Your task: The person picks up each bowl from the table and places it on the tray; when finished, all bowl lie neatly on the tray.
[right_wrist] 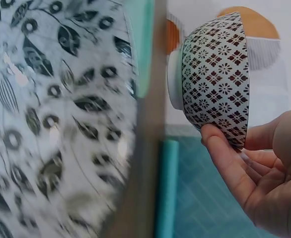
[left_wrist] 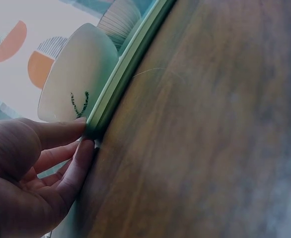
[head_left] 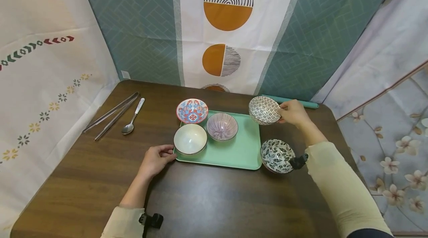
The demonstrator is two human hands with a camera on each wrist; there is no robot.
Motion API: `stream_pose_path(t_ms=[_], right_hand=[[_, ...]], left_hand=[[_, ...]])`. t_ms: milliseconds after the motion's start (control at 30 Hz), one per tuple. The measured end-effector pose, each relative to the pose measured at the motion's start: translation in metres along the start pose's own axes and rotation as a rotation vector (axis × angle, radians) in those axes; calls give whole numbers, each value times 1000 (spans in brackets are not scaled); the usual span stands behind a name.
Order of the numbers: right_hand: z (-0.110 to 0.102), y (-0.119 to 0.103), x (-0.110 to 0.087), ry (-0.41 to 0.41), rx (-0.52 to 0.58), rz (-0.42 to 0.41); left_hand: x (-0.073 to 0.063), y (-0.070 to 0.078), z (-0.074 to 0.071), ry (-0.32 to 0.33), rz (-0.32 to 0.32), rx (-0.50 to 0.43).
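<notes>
My right hand [head_left: 294, 113] pinches the rim of a brown-and-white patterned bowl [head_left: 263, 110], which hangs above the table by the tray's far right corner. In the right wrist view, thumb and fingers sit on either side of that bowl's [right_wrist: 217, 74] wall. At the near left corner of the green tray [head_left: 230, 159], my left hand [head_left: 156, 160] touches the edge; the left wrist view shows thumb and finger pinching the tray's corner [left_wrist: 106, 106]. A plain white bowl [head_left: 190, 139] and a purple-striped bowl [head_left: 222, 126] stand on the tray. A red-and-blue bowl [head_left: 192, 111] sits at its far left corner.
A bowl with dark leaf patterns [head_left: 277, 155] stands against the tray's right edge, below my right forearm. Metal tongs [head_left: 115, 113] and a spoon [head_left: 133, 117] lie on the left. Behind the right hand, a teal rod [head_left: 309, 104] lies along the table's back edge.
</notes>
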State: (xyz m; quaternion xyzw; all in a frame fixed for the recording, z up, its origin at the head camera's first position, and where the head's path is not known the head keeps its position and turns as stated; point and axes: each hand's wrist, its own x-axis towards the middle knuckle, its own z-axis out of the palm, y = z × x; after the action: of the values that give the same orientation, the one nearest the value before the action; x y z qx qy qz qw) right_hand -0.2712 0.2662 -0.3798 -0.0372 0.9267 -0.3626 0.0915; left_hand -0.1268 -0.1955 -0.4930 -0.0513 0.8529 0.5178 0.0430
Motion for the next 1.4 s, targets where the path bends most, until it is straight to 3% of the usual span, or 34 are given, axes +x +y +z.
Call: stream_pose_path(t_ms=[300, 567, 733, 1033, 1400], right_hand=[[42, 3, 19, -59, 49, 67], [52, 7, 16, -79, 46, 81], [41, 9, 4, -80, -8, 56], [15, 19, -29, -63, -74, -68], [26, 57, -64, 51, -125, -139]], left_hand=[[-1, 0, 1, -8, -7, -2], [-2, -1, 3, -7, -7, -5], [-1, -1, 2, -2, -5, -8], [0, -1, 1, -5, -6, -2], [1, -1, 1, 0, -5, 6]])
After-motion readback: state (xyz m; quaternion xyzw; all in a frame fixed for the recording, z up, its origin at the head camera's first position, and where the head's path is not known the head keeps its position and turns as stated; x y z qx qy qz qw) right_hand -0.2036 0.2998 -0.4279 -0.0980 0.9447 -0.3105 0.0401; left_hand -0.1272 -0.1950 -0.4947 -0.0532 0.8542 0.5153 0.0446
